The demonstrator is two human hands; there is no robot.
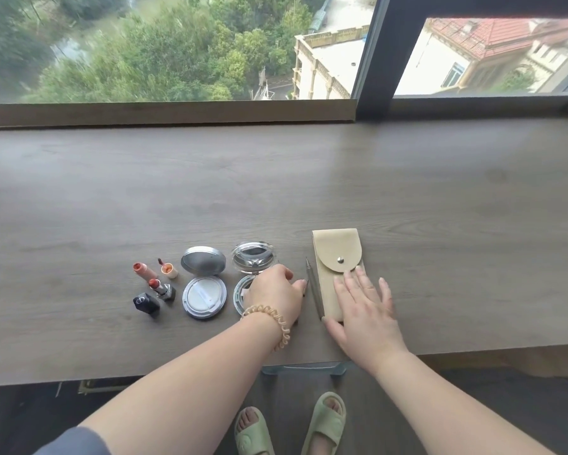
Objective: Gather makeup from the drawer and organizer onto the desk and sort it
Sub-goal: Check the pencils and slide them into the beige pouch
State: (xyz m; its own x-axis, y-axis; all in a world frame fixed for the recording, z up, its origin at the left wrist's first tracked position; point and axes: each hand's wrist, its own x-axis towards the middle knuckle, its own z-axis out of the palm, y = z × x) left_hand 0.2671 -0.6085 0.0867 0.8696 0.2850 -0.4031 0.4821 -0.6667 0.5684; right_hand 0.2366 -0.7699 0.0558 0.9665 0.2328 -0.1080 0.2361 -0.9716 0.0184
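Observation:
Makeup lies in a row near the front of the wooden desk [276,178]. From the left: a pink lipstick [144,271], a small orange pot with its wand [170,269], a red lipstick [160,288] and its black cap [146,304]. An open silver cushion compact [204,282] follows, then an open clear compact [253,256]. My left hand [276,292] rests curled on that compact's base. A thin pencil [314,287] lies beside a beige snap pouch [337,267]. My right hand [363,307] lies flat, fingers spread, on the pouch's lower end.
A window ledge [167,113] and a dark window frame [374,54] run along the back of the desk. Below the front edge a clear drawer handle [304,369] shows, and my feet in green slippers [323,418] stand on the floor.

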